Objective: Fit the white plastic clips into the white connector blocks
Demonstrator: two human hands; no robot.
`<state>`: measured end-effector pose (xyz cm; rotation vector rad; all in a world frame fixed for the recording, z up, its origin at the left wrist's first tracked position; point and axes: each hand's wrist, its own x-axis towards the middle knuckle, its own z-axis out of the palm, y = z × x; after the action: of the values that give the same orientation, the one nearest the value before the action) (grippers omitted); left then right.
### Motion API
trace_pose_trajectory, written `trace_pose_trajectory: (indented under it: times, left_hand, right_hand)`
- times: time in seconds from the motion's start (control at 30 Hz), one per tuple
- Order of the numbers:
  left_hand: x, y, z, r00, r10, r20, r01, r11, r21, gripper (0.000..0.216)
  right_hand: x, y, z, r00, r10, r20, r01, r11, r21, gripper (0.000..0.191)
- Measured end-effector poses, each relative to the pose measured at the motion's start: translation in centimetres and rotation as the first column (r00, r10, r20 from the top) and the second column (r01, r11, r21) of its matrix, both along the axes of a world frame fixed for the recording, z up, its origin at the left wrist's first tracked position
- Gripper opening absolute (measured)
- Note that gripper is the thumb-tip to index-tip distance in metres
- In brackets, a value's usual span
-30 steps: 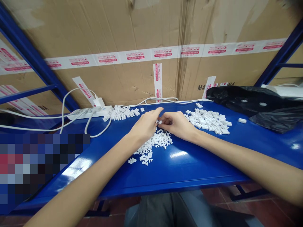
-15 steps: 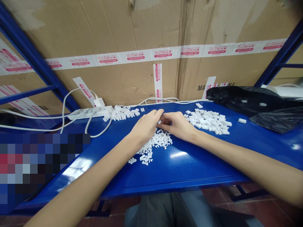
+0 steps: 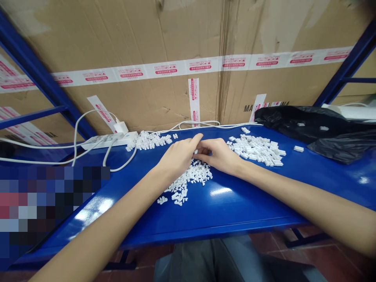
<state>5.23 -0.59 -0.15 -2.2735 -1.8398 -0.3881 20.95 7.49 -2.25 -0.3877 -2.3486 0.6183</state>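
Observation:
My left hand (image 3: 179, 153) and my right hand (image 3: 219, 154) meet over the middle of the blue table. Between their fingertips sits a small white plastic piece (image 3: 196, 151), mostly covered by the fingers. Both hands are closed around it in a pinch. Right below them lies a heap of small white plastic pieces (image 3: 199, 172), some of them shaped like little bones. To the right of my right hand is a pile of white rectangular plastic blocks (image 3: 258, 149). Another group of small white pieces (image 3: 149, 140) lies beyond my left hand.
A white power strip (image 3: 110, 140) with plugs and looping cables (image 3: 76, 137) stands at the back left. A black plastic bag (image 3: 329, 133) covers the back right, near one lone white block (image 3: 299, 149). Large cardboard (image 3: 141, 35) rises behind the blue table (image 3: 243, 207).
The view has shifted slightly. My left index finger looks a little straighter and more raised; both hands stay together around the small white piece.

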Motion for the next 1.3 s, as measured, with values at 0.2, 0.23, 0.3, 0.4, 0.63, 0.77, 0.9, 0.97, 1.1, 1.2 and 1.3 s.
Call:
trace_pose_trajectory:
  times: [0.2, 0.23, 0.3, 0.4, 0.63, 0.77, 0.9, 0.97, 1.1, 1.2, 1.3]
  left_hand:
    - [-0.29, 0.07, -0.22, 0.997, 0.008, 0.08, -0.009, 1.0, 0.016, 0.067]
    - [-0.32, 0.07, -0.24, 0.996, 0.006, 0.085, -0.008, 1.0, 0.022, 0.066]
    - [-0.36, 0.07, -0.26, 0.997, 0.002, 0.079, -0.004, 1.0, 0.029, 0.063]
    - [-0.31, 0.08, -0.19, 0.999, 0.017, 0.043, -0.018, 1.0, 0.021, 0.059]
    - [-0.09, -0.05, 0.06, 0.999, 0.044, 0.01, -0.044, 0.999, -0.001, 0.059]
    - [-0.05, -0.17, 0.08, 0.998, 0.056, 0.011, -0.056, 0.998, -0.006, 0.06]
    - [-0.08, -0.17, 0.0, 0.999, 0.036, 0.006, -0.036, 0.999, 0.0, 0.061]
    - [-0.12, -0.13, -0.09, 1.0, 0.019, 0.003, -0.019, 1.0, 0.01, 0.062]
    - [-0.24, -0.01, -0.3, 1.0, 0.014, -0.001, -0.014, 1.0, 0.022, 0.063]
    - [-0.35, 0.06, -0.37, 1.0, 0.002, 0.021, -0.002, 1.0, 0.026, 0.067]
    - [-0.53, 0.11, -0.31, 0.996, -0.015, 0.088, 0.012, 0.999, 0.043, 0.071]
  right_hand:
    - [0.11, 0.25, -0.2, 1.0, -0.004, 0.016, 0.005, 1.0, -0.028, 0.005]
    - [0.13, 0.3, -0.23, 1.0, 0.001, 0.014, 0.0, 0.999, -0.032, 0.004]
    - [0.18, 0.41, -0.29, 1.0, 0.015, 0.01, -0.015, 0.999, -0.039, 0.004]
    - [0.2, 0.55, -0.35, 1.0, 0.026, 0.005, -0.026, 0.998, -0.049, 0.002]
    - [0.09, 0.39, -0.38, 0.999, 0.041, -0.006, -0.042, 0.996, -0.078, 0.009]
    - [0.09, 0.35, -0.37, 0.999, 0.039, -0.005, -0.039, 0.995, -0.096, 0.008]
    - [0.05, 0.33, -0.4, 0.999, 0.032, -0.002, -0.032, 0.996, -0.082, 0.012]
    - [0.03, 0.3, -0.38, 1.0, 0.031, 0.0, -0.031, 0.997, -0.077, 0.014]
    - [0.04, 0.25, -0.35, 0.999, 0.031, -0.01, -0.032, 0.996, -0.084, 0.015]
    - [0.09, 0.29, -0.43, 0.999, 0.034, -0.012, -0.035, 0.997, -0.073, 0.014]
    - [0.14, 0.39, -0.51, 0.999, 0.029, -0.023, -0.029, 0.999, -0.042, 0.009]
